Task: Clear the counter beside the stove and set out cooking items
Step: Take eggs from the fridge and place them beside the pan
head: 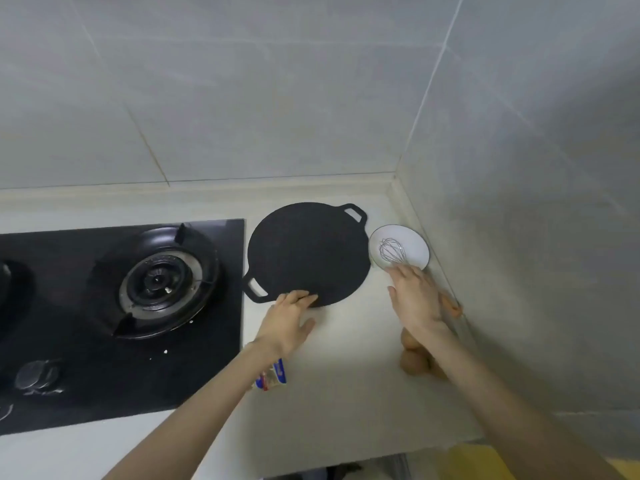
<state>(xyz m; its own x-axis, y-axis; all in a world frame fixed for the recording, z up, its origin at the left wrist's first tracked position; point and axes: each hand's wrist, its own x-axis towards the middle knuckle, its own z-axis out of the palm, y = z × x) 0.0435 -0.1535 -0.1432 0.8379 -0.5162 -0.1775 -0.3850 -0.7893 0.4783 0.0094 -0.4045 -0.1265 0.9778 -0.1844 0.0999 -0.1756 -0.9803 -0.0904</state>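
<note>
Seemingly half done: griddle [306, 252] lies on the counter [346, 358], bowl [414, 235] with whisk [391, 251] at its three o'clock; your left hand [287, 320] rests straight-fingered on its six o'clock rim; your right hand [414, 292], fingers extended, touches the bowl; eggs [412, 355] and packet [273, 375] look unsorted.

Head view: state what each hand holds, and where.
Left hand rests fingers on the black pan at its near rim, thumb off it; right hand meets the whisk at its near end; grip cannot be told.

flat black griddle pan [306, 252] beside whisk-holding white bowl [414, 242]
</note>
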